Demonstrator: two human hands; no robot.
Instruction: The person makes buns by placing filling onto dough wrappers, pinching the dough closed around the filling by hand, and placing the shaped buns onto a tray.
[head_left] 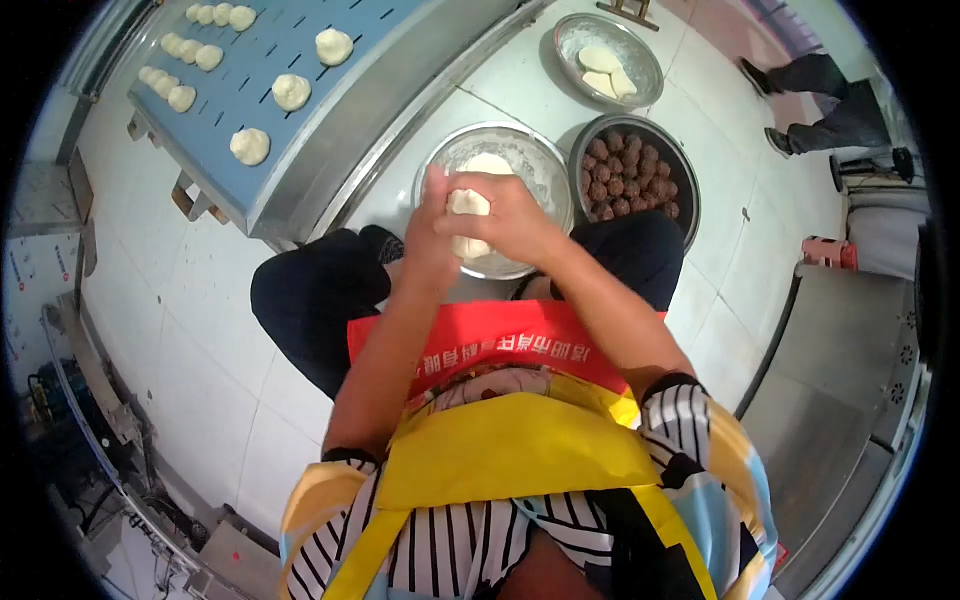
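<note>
Both my hands meet over a floury metal bowl (pixel 548 165) between my knees. My right hand (pixel 515 218) is closed around a lump of white dough (pixel 469 203), which bulges out between thumb and fingers and shows again below them. Against the dough's left side presses my left hand (pixel 432 232), its fingers mostly hidden from this angle. More pale dough (pixel 488 163) lies in the bowl behind my hands. Touching the bowl on its right is a dark-rimmed basin (pixel 690 200) holding many brown filling balls (pixel 628 172).
A blue slotted conveyor belt (pixel 225 85) at upper left carries several round dough buns (pixel 291 92). Behind the basin, another metal bowl (pixel 567 45) holds dough pieces (pixel 601 62). Another person's legs (pixel 835 105) show at upper right. A steel cabinet (pixel 815 350) stands at right.
</note>
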